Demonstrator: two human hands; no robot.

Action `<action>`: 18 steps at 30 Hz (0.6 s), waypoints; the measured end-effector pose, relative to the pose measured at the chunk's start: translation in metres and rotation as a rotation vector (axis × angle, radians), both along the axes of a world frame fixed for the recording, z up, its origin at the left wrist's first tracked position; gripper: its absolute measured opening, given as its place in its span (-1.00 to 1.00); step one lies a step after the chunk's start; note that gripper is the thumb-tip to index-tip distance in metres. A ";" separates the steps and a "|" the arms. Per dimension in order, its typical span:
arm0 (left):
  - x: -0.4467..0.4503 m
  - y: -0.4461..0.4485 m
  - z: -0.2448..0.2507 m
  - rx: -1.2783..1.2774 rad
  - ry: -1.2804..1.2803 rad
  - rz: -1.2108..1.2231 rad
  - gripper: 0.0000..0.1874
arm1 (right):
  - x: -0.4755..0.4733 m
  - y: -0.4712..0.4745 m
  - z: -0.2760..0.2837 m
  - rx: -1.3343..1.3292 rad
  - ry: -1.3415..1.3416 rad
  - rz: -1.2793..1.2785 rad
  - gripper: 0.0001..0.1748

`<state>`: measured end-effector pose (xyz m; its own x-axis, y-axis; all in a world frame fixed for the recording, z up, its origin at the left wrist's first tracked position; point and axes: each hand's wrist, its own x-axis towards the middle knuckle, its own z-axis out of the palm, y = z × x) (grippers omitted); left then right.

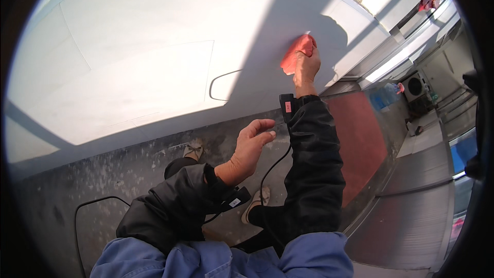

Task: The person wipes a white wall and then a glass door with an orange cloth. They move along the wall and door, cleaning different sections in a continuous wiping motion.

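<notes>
My right hand (307, 65) grips a folded red cloth (295, 52) and presses it against a smooth white wall (154, 46). The cloth lies in the shaded part of the wall, near its right end. Lower and to the left, my left hand (247, 148) hangs in the air above the floor with nothing in it. Its thumb and fingers are curved and apart. Each wrist bears a small black device with a cable.
Below the wall is a stained grey floor (96, 173), with my shoes on it. A red mat (355, 143) lies to the right. Beyond it stand a large blue-tinted water bottle (382, 96) and an air-conditioner outdoor unit (416, 86). A black cable (266, 177) hangs beside my right arm.
</notes>
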<state>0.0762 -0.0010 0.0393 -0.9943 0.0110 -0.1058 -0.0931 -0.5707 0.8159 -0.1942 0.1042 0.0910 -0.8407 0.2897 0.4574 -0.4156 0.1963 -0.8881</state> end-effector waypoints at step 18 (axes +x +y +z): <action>-0.002 -0.004 0.010 0.044 0.026 -0.037 -0.65 | -0.003 -0.026 -0.133 -0.434 -0.308 -0.004 -0.53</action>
